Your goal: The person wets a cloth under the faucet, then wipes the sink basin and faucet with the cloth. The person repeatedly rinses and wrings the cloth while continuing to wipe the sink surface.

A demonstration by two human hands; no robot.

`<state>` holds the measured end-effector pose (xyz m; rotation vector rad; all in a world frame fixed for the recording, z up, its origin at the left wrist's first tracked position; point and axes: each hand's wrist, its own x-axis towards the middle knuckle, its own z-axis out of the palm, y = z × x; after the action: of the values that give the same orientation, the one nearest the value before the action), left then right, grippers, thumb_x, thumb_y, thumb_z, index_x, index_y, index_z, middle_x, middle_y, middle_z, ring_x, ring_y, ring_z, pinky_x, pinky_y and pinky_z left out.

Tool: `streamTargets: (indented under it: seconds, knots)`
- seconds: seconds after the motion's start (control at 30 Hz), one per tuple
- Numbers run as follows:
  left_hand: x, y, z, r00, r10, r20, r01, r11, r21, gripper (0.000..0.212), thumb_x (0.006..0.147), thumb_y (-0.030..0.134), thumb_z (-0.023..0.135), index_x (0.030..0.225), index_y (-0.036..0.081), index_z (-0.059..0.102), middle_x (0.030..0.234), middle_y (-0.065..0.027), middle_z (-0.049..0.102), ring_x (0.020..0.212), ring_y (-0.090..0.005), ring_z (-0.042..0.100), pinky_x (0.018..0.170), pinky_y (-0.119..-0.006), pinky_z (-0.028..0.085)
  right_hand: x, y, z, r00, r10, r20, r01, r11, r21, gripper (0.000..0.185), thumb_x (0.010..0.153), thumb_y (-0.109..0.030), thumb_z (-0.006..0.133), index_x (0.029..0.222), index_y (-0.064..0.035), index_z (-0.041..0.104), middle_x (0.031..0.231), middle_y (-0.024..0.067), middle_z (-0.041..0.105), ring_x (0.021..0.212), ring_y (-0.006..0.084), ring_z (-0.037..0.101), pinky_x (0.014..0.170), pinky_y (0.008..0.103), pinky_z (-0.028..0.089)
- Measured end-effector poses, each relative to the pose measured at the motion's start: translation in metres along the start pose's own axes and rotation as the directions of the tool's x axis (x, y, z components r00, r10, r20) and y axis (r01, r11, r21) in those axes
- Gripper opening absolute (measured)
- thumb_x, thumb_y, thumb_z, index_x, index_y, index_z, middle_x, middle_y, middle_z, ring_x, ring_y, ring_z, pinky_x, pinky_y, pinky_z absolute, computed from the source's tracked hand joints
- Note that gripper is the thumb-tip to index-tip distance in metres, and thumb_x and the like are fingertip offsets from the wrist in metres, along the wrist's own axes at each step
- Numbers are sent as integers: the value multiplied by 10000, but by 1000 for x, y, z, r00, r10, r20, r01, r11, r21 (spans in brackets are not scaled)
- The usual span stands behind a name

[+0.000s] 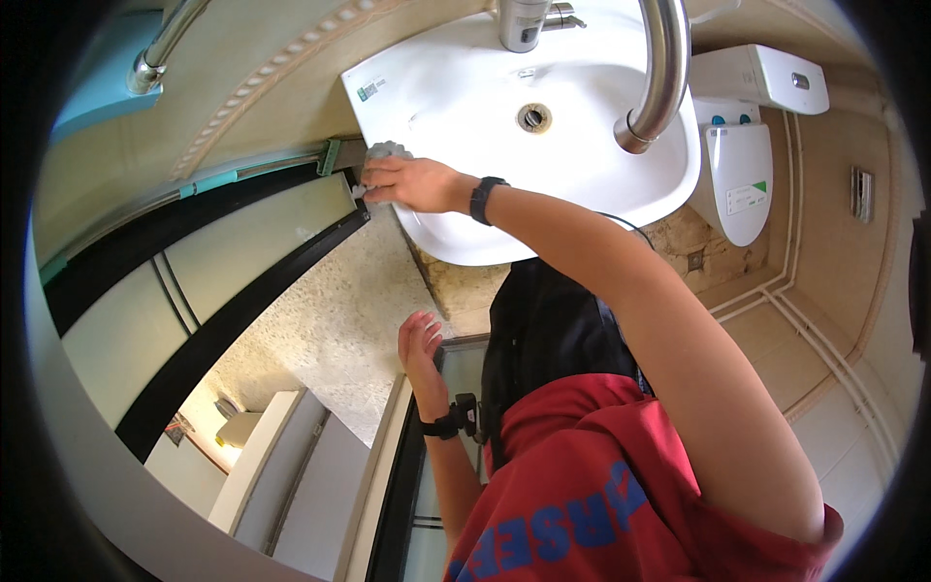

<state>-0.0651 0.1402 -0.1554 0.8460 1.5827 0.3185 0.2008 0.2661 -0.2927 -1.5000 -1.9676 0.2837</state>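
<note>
My right hand (418, 185) reaches across to the left rim of the white washbasin (480, 171). It grips a crumpled grey wad (389, 150), a cloth or scouring pad; I cannot tell which. The wad lies against the basin's edge, close to the end of the black-framed glass door (320, 211). Part of it is hidden by the fingers. Lower down, my left hand (420, 349) hangs beside my body with nothing in it, fingers loosely bent and apart. Both wrists wear black straps.
A curved metal spout (665, 80) arches over the basin, and a metal tap body (522, 25) stands at its back. To the right is a white toilet (742, 174) with pipes (796, 313) along the wall. A blue shelf (109, 87) is at upper left.
</note>
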Motion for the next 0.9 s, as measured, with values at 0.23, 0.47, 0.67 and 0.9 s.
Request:
streamTargets:
  seconds: [0.23,0.47,0.67,0.9]
  knots:
    - [4,4,4,1000,-10,-15,10,1000,11,330,1052,249,594,1313,53,640,1233,-88,699,1100,-189,656,963,-314,493,29,91,-36,743,476,-470,-569,820,-68,525,825,19,633,1330,-124,617,1417,102,557,1376,396,468,1094,453,495]
    - [2,-2,9,999,-39,16,39,999,-23,337,1049,243,598,1321,48,637,1226,-83,704,1092,-180,663,944,-295,495,22,54,-18,895,308,-322,-338,940,-41,546,837,29,599,1352,-150,641,1412,120,572,1388,393,478,1152,441,473]
    - [5,-2,9,1000,-16,15,16,1000,-6,338,1050,238,595,1326,48,636,1225,-72,707,1090,-179,664,943,-296,495,5,92,-43,709,460,-534,-612,778,-144,489,863,-15,602,1339,-129,611,1397,132,550,1336,399,488,1112,492,465]
    - [4,-8,12,999,-31,39,31,999,-7,337,1047,242,584,1316,47,640,1214,-62,707,1084,-171,662,941,-294,491,21,71,-43,482,589,-648,-787,617,-24,484,851,-29,605,1335,-33,588,1373,196,548,1300,435,486,1120,509,422]
